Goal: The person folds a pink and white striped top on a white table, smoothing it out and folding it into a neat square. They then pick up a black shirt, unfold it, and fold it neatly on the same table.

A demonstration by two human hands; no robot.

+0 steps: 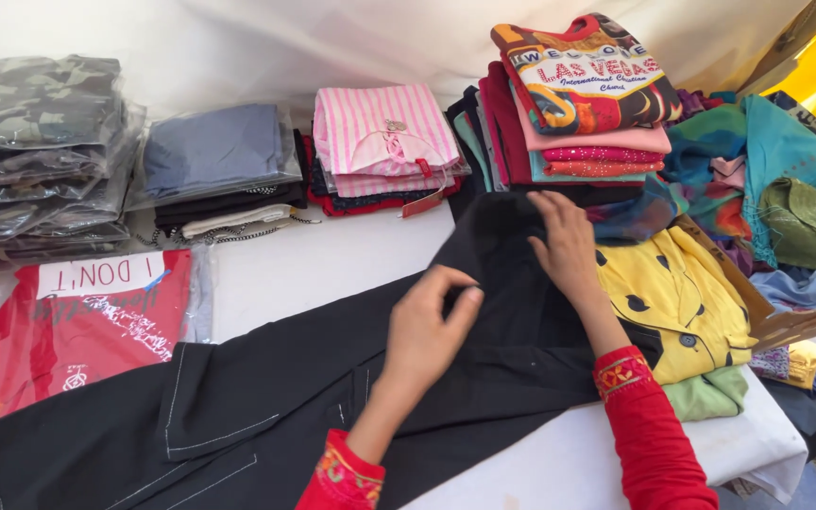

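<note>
Black garment [266, 397]: it lies spread across the white table [323, 264], running from the lower left corner up to the folded stacks at the back, so you have its full length flat under your hands. White stitching marks a pocket panel near the left end.
Your left hand [427, 331]: it rests on the middle of the black cloth, fingers curled, thumb and fingertips pressed together in what looks like a small pinch of fabric. Whether cloth is really caught between them you cannot tell from here.
Your right hand [567, 247]: it lies flat on the far end of the garment, fingers spread and pressing down, gripping nothing. Held this way, it probably pins that end in place.
Yellow shirt [682, 302]: it sits just beside your right wrist, partly under the black cloth's edge, with a green piece below it.
Folded stacks: the pink striped pile [384, 132] and the printed shirt pile [583, 85] stand along the back, just beyond your right fingertips.
Bagged clothes: the red packaged top [68, 331] and the camouflage packs [35, 142] lie to the left, well apart from both hands.
</note>
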